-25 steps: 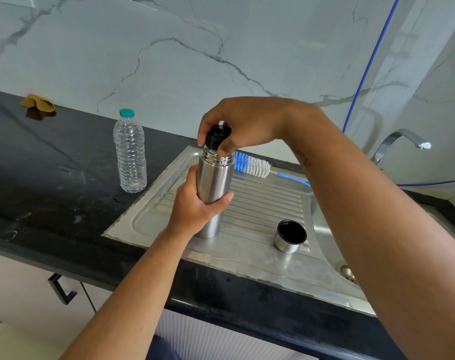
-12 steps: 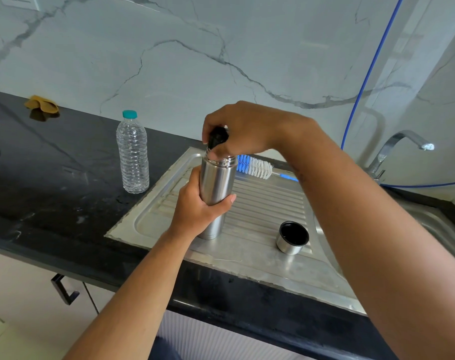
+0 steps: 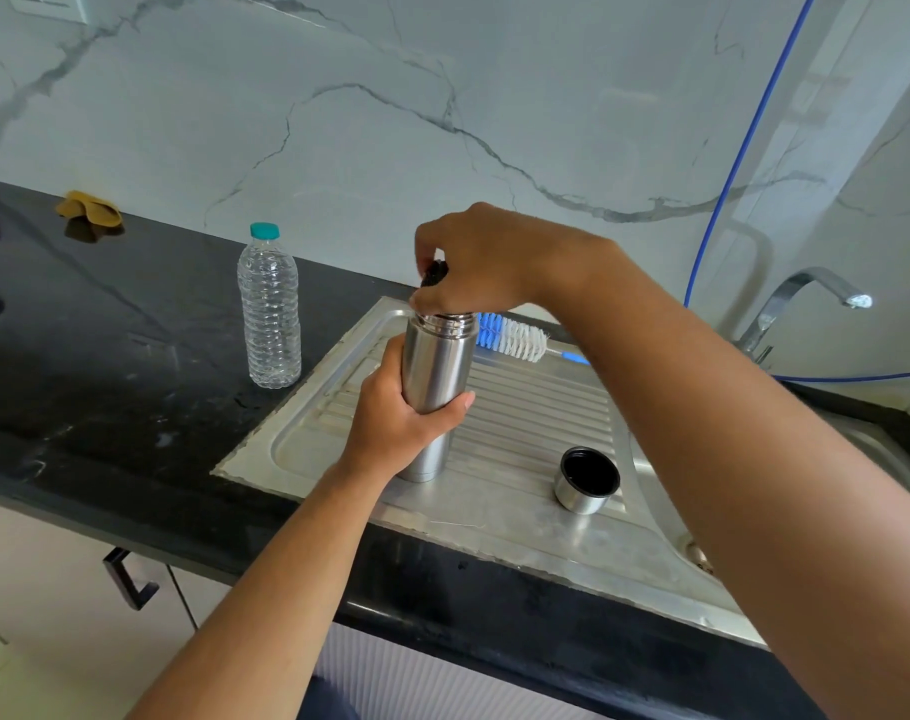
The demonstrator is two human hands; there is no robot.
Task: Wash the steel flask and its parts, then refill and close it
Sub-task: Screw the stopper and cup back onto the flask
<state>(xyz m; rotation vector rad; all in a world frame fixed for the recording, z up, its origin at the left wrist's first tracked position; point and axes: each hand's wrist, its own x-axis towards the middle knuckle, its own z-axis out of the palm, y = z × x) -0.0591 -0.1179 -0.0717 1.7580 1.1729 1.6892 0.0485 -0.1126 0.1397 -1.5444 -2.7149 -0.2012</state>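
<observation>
The steel flask [image 3: 435, 371] stands upright on the ribbed drainboard [image 3: 525, 407]. My left hand [image 3: 396, 423] is wrapped around its lower body. My right hand [image 3: 484, 262] covers the flask's mouth and grips the black stopper [image 3: 435, 272], of which only a small part shows between my fingers. The flask's steel cup lid [image 3: 588, 480] sits apart on the drainboard to the right, open side up, with a black inside.
A blue and white bottle brush [image 3: 515, 340] lies behind the flask. A clear plastic water bottle [image 3: 270, 309] with a teal cap stands on the black counter at left. The tap [image 3: 801, 298] and sink basin are at right. A yellow cloth [image 3: 89, 207] lies far left.
My right hand has turned on the stopper and now hides more of it. The flask and my left hand stay in place; the camera shifted slightly.
</observation>
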